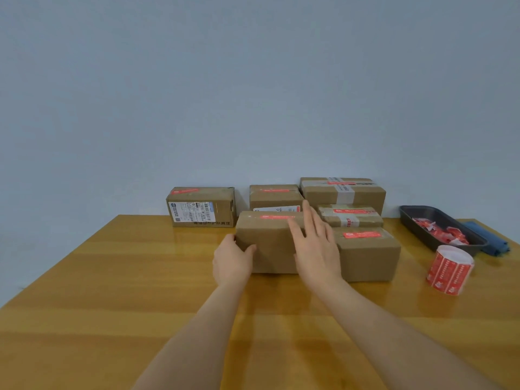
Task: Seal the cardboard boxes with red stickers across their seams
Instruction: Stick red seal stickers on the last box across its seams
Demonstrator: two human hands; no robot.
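On the wooden table (112, 277), far left against the wall, stands a cardboard box with a shipping label (201, 207), a red sticker on its top. Nearer, the left hand (232, 261) grips the near left corner of the front box (267, 243), thumb curled onto the near face, fingers round the left end. This box carries a red sticker (277, 217) along its top seam. The right hand (315, 243) is spread open with straight fingers in front of the box's right part; whether it touches the cardboard is unclear. Behind sits a small box (274, 196); to the right, a low box (368, 251) touches the front box, with two taped boxes (343, 192) beyond. Far right lie a dark tray (416, 220) of red scraps, a sticker roll (448, 270) and a blue cloth (489, 237).
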